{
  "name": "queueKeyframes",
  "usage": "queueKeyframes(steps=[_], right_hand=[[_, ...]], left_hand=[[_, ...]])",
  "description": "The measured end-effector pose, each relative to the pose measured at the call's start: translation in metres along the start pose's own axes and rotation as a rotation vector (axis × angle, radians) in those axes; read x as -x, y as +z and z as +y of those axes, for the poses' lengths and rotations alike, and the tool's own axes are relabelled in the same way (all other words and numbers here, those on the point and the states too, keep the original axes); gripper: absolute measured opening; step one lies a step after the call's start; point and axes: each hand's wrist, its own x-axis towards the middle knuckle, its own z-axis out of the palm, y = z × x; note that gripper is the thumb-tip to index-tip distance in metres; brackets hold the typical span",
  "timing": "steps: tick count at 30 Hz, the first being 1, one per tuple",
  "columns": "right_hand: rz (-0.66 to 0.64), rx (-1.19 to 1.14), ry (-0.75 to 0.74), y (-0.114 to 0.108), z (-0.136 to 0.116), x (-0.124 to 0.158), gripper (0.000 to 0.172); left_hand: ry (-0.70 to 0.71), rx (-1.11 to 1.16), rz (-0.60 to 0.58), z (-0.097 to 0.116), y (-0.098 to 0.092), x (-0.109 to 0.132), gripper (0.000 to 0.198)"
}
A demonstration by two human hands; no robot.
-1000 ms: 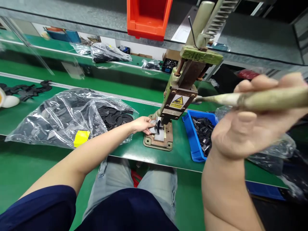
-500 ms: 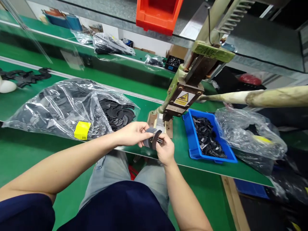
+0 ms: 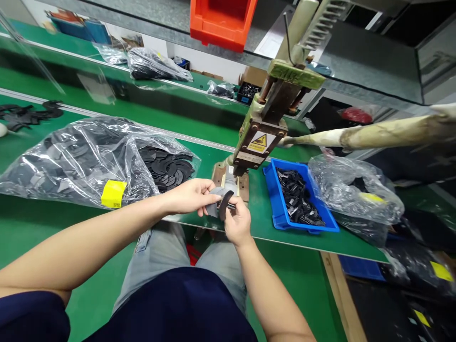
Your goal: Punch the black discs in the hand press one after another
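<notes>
My left hand (image 3: 190, 195) and my right hand (image 3: 237, 221) meet just in front of the hand press (image 3: 261, 135), over the near edge of the green bench. Both pinch a dark curved flat part (image 3: 223, 202) between their fingertips; a small dark piece sticks out of the right fingers. The press's long lever (image 3: 374, 134) juts out to the right, with no hand on it. Its base plate (image 3: 228, 178) lies just behind my hands.
A big clear bag of black curved parts (image 3: 92, 161) lies left of the press. A blue tray of small black pieces (image 3: 297, 199) and another plastic bag (image 3: 351, 194) sit to the right. An orange bin (image 3: 221, 21) hangs above. More bags lie on the far bench.
My right hand let go of the press lever and came down to meet my left hand. My left hand pulled the dark part from the press base toward me.
</notes>
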Motion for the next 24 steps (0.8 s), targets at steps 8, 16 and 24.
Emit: queueKeyframes(steps=[8,16,24], right_hand=[[-0.154,0.276,-0.184,-0.022,-0.003,-0.008,0.012],[-0.208,0.379,-0.381,-0.028,-0.012,-0.009,0.013],[-0.119,0.281,-0.553,-0.023,-0.006,-0.021,0.031]], left_hand=[[0.418,-0.631,0.404,0.004,0.004,0.018,0.026],[0.339,-0.636,0.22,-0.004,0.013,0.013,0.039],[0.121,0.121,0.059,-0.025,0.002,0.026,0.044]])
